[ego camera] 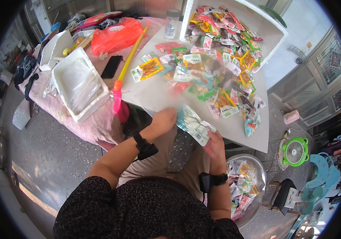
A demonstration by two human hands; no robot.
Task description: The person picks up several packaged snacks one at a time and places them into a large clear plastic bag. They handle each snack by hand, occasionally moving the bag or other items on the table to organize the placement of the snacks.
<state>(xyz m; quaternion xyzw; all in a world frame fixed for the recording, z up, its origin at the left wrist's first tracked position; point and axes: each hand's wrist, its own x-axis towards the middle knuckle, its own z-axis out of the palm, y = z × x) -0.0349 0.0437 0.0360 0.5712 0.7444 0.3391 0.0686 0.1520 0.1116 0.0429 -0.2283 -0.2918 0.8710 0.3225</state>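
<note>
A teal-and-white foil food packet (193,124) is in my right hand (215,145), pinched at its lower right corner between thumb and fingers. Its printed back, with a barcode, faces up. My left hand (164,120) is curled at the packet's left end; its fingertips are hidden, so whether it grips the packet is unclear. Both hands are at the near edge of a pale tabletop (149,92). Beyond them lies a loose pile of sealed snack packets (200,74), partly blurred. One yellow-edged packet (148,69) lies apart on the left.
A white foam box (273,38) of packets tilts at the table's far right. A metal basin (261,170) of packets stands low on my right. Leftward are a yellow-handled stick (131,56), a black phone (111,67) and a foam tray (77,86). A green fan (294,151) stands right.
</note>
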